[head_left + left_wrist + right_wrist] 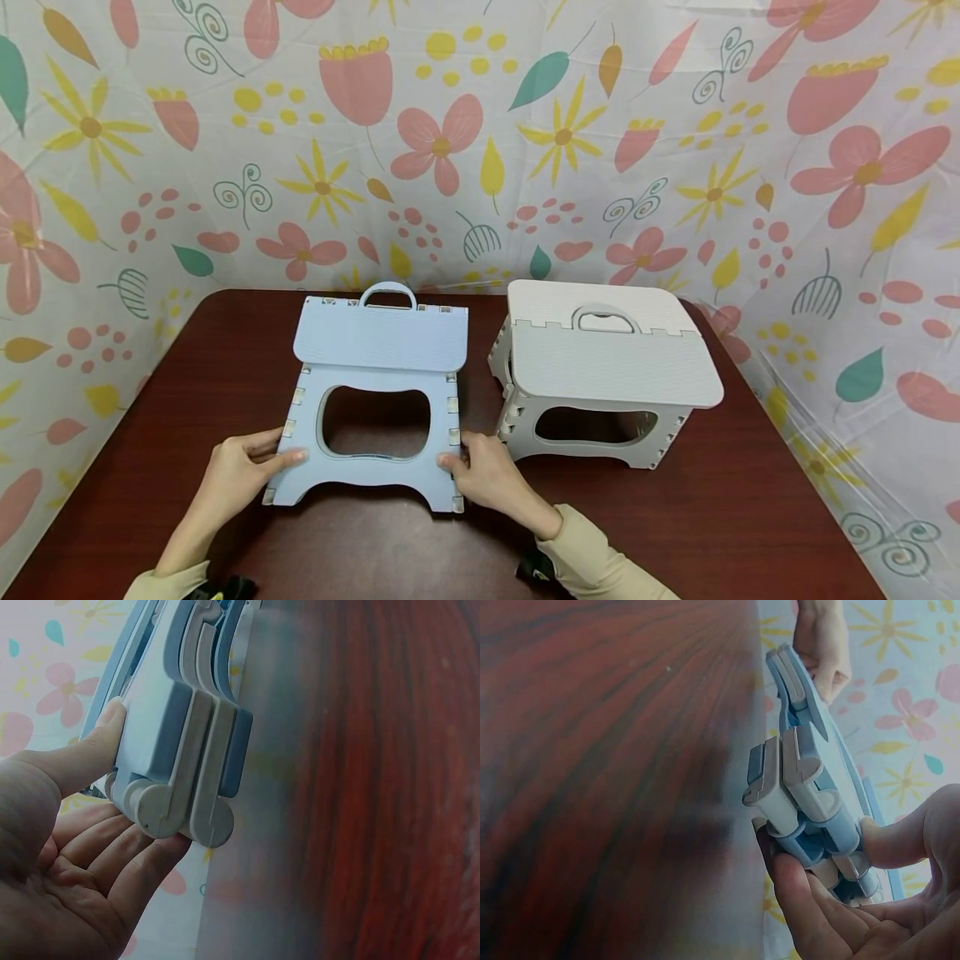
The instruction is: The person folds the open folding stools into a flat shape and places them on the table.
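Observation:
A light blue folding step stool (pixel 381 337), folded flat with its carry handle at the top, stands over the left part of the table in the head view. My left hand (pixel 234 475) grips its lower left edge, thumb on the front face and fingers behind. On the lower right edge, my right hand (pixel 491 473) holds it the same way. The left wrist view shows the stool's pale and blue layers (pixel 169 727) pressed together beside the thumb. In the right wrist view, the hinged leg ends (pixel 810 802) lie between thumb and fingers.
An off-white folding step stool (pixel 611 362) stands unfolded on the table to the right, close to my right hand. Beneath both stools is a dark red-brown wooden table (pixel 360 558). A flower-patterned cloth (pixel 480 150) hangs behind the table's back edge.

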